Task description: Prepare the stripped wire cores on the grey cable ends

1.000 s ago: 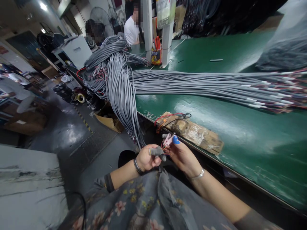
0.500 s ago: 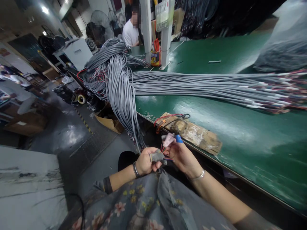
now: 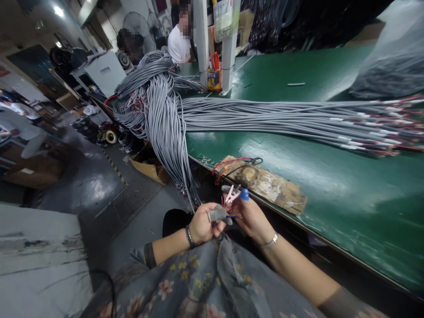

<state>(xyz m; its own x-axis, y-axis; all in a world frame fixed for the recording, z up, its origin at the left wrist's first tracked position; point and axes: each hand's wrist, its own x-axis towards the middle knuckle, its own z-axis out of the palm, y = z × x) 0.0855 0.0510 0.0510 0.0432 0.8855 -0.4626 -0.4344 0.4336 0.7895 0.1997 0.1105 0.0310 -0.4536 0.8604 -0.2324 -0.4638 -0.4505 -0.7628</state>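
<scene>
Near the wooden block, the left hand pinches wires, likely limp, best held near their base; the right hand grips a pink tool.

Loose coloured wires splay beside a pale pink clip

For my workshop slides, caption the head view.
Left hand grips coloured wires, right hand holds a pink clip-like tool, beside a green table bearing grey cables.
</scene>
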